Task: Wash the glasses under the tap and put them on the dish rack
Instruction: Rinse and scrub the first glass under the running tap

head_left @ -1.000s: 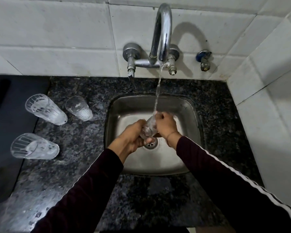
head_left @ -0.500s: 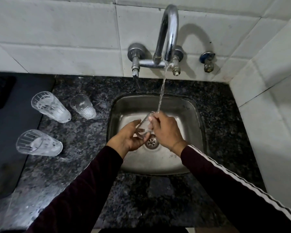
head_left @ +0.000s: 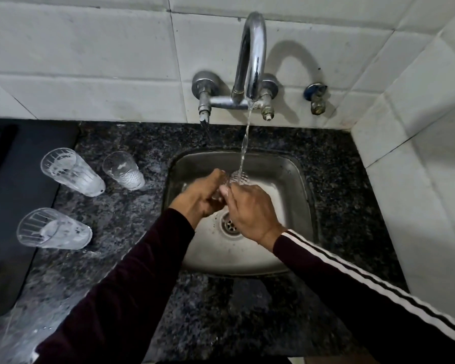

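Observation:
Over the steel sink [head_left: 294, 179], both my hands hold a small clear glass [head_left: 237, 177] under the water running from the chrome tap [head_left: 251, 56]. My left hand [head_left: 201, 197] grips its lower part; my right hand [head_left: 250, 208] has its fingers curled on the glass's side. Most of the glass is hidden between them. Three other clear glasses stand on the counter left of the sink: a tall one [head_left: 70, 173], a smaller one [head_left: 123, 170] and one nearer me [head_left: 53, 229].
Dark speckled granite counter [head_left: 339, 193] surrounds the sink. A dark flat mat or board [head_left: 11, 206] lies at the far left. White tiled walls close in behind and at the right. A small blue-capped valve [head_left: 316, 97] sticks out beside the tap.
My hands have shifted slightly up and to the right in the sink, turning the glass under the stream. The three glasses on the counter have not moved.

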